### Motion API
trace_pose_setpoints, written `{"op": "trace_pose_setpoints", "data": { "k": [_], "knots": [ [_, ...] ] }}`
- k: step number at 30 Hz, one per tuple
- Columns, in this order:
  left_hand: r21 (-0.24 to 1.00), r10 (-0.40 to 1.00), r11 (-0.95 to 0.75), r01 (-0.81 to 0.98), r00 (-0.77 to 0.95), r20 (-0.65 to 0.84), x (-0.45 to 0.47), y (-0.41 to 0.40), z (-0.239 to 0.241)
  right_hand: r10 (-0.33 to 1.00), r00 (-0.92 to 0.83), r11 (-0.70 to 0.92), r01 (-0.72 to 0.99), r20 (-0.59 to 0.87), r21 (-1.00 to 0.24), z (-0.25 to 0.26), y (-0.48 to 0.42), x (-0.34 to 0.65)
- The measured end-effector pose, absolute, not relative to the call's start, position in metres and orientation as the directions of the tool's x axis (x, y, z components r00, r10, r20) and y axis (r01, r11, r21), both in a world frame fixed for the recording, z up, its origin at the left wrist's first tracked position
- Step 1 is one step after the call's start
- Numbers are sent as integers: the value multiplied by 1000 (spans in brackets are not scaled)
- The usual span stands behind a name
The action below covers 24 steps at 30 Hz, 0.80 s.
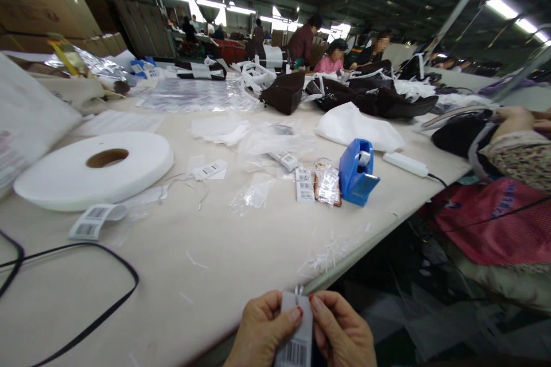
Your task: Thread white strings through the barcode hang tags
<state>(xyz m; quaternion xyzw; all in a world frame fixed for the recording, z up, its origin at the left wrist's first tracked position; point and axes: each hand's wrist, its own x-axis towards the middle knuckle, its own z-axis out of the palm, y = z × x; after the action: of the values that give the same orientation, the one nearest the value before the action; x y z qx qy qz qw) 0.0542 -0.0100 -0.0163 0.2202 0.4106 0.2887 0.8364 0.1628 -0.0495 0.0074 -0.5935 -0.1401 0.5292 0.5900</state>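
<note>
At the table's near edge, my left hand (267, 327) pinches a whitish hang tag (297, 327) between thumb and fingers. A barcode shows on the tag's lower part, and a small loop sticks up from its top. My right hand (342, 327) is closed at the tag's right edge, thumb and forefinger near its top corner. Whether those right fingers grip the tag or its string is hard to make out. Just beyond the hands lies a scatter of thin white plastic bits (327, 255).
A blue tape dispenser (357, 175) stands beside barcode labels (305, 184) and a clear-wrapped packet (328, 184). To the left lie a large white roll (94, 175) and a black strap (107, 309). Dark brown bags (284, 93) line the back. At right, a person's patterned sleeve (520, 157) shows.
</note>
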Motion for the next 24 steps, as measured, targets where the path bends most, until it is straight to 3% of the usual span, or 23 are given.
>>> {"op": "trace_pose_setpoints", "data": {
  "k": [6, 14, 19, 24],
  "knots": [
    [631, 666, 732, -257, 467, -582, 51, -10, 1, 800, 462, -262, -305, -383, -915, 21, -47, 160],
    [664, 703, 692, -284, 477, -528, 51, -10, 19, 828, 444, -262, -236, -343, -936, 24, -50, 165],
    [667, 712, 679, -308, 498, -495, 51, -10, 14, 887, 459, -84, 32, -60, -996, 25, -52, 168],
    [661, 701, 689, -296, 503, -505, 51, -11, 13, 888, 416, 85, 270, 196, -959, 22, -54, 169]
  ]
}}
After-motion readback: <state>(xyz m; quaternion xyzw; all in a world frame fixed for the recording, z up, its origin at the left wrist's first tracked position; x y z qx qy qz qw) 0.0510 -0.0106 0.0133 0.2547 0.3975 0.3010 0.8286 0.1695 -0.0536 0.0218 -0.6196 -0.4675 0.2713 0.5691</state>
